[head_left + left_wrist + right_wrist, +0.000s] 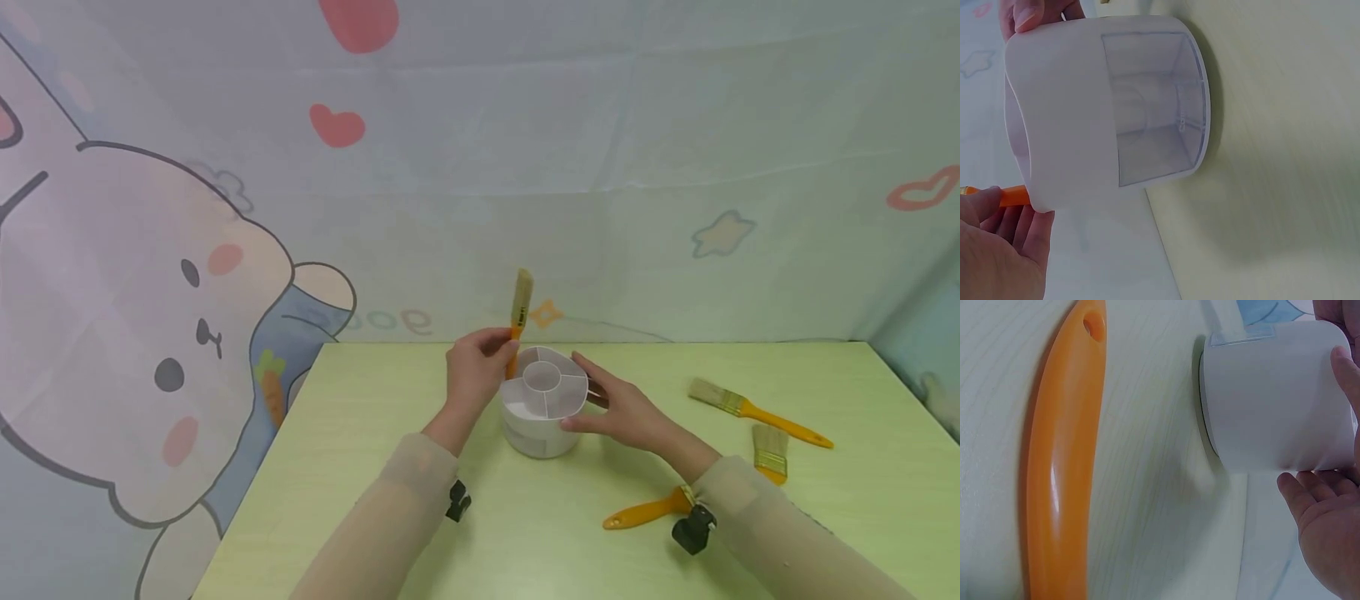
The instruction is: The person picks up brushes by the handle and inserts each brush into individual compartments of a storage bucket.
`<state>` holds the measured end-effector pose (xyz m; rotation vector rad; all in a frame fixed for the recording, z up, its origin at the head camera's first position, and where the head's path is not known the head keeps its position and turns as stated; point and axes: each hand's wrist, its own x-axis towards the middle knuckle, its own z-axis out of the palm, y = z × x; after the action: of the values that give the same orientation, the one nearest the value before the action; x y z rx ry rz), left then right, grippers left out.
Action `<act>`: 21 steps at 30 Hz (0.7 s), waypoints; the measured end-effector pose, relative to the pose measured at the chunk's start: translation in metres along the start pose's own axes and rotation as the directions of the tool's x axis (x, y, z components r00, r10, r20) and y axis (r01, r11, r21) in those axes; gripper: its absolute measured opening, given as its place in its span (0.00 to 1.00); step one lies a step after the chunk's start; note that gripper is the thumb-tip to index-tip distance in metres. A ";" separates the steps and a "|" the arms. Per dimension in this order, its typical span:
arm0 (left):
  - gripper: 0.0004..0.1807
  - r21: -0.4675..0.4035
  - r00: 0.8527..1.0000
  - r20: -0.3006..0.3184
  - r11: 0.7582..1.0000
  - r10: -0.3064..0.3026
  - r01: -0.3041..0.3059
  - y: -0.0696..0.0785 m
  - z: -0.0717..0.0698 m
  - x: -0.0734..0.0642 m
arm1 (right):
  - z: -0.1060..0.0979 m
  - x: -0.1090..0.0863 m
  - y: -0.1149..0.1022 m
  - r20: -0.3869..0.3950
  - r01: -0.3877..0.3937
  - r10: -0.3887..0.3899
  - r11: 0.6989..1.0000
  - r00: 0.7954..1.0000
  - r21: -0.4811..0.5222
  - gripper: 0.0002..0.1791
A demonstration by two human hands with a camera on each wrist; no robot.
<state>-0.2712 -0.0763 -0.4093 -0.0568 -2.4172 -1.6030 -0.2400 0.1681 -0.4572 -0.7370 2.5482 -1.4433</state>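
Observation:
A white round organizer [538,435] with several compartments round a central cup stands near the back edge of the table. My left hand [476,368] pinches a paintbrush [522,302] by its orange handle, bristles up. The handle's lower end goes down inside the rim of the organizer's left compartment. In the left wrist view, the organizer shows a clear window [1154,103] in its white wall. My right hand [628,412] holds the organizer's right side between thumb and fingers, some of which are hidden behind it.
To the right lie a paintbrush [783,425] with a long orange handle and a wide-bristled one [770,450]. Another orange handle [645,512] lies below my right forearm, its bristle end covered by the sleeve. A printed cloth [480,167] hangs behind the table.

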 end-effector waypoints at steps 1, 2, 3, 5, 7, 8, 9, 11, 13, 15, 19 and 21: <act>0.09 0.012 1.000 0.000 1.000 0.002 -0.002 0.000 0.000 0.000 | 0.000 0.000 0.000 0.001 0.000 0.000 1.000 1.000 0.001 0.58; 0.09 0.022 1.000 0.000 1.000 0.005 -0.005 0.000 0.001 0.001 | 0.000 0.000 0.001 0.002 -0.001 0.001 1.000 1.000 0.003 0.58; 0.09 0.031 1.000 -0.001 0.999 0.006 -0.006 0.000 0.002 0.001 | 0.000 0.000 0.001 0.003 -0.001 0.001 1.000 1.000 0.004 0.58; 0.09 0.046 1.000 -0.001 0.999 0.008 -0.008 0.000 0.003 0.001 | 0.000 0.000 0.001 0.003 -0.002 0.002 1.000 1.000 0.004 0.58; 0.09 0.058 1.000 -0.001 0.998 0.008 -0.008 -0.001 0.005 0.002 | 0.000 0.000 0.001 0.002 -0.001 0.001 1.000 1.000 0.003 0.58; 0.09 0.063 1.000 0.001 0.998 0.007 -0.007 -0.001 0.006 0.002 | 0.000 0.000 0.001 0.001 0.002 -0.002 1.000 1.000 0.004 0.58; 0.09 0.069 1.000 0.002 0.998 0.006 -0.006 -0.002 0.007 0.002 | 0.000 -0.001 0.001 0.000 0.005 -0.005 1.000 1.000 0.003 0.58; 0.09 0.086 1.000 0.010 0.996 0.005 -0.006 -0.003 0.008 0.002 | 0.000 -0.001 0.001 -0.001 0.009 -0.009 1.000 1.000 0.004 0.57; 0.09 0.110 1.000 0.020 0.994 0.007 -0.009 -0.004 0.008 0.001 | 0.000 -0.001 0.002 -0.001 0.008 -0.008 1.000 1.000 0.005 0.57; 0.09 0.134 1.000 0.029 0.991 0.011 -0.015 -0.005 0.009 0.000 | 0.001 -0.001 0.002 -0.001 0.006 -0.006 1.000 1.000 0.005 0.57; 0.11 0.159 0.999 0.040 0.987 0.017 -0.023 -0.007 0.010 -0.002 | 0.001 -0.001 0.001 -0.002 -0.004 0.004 1.000 1.000 0.007 0.57; 0.11 0.163 0.999 0.045 0.986 0.013 -0.020 -0.008 0.010 -0.002 | 0.000 0.000 0.000 -0.003 -0.006 0.006 1.000 1.000 0.010 0.57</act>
<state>-0.2727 -0.0701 -0.4201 -0.0835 -2.5656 -1.4047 -0.2397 0.1684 -0.4578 -0.7263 2.5412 -1.4549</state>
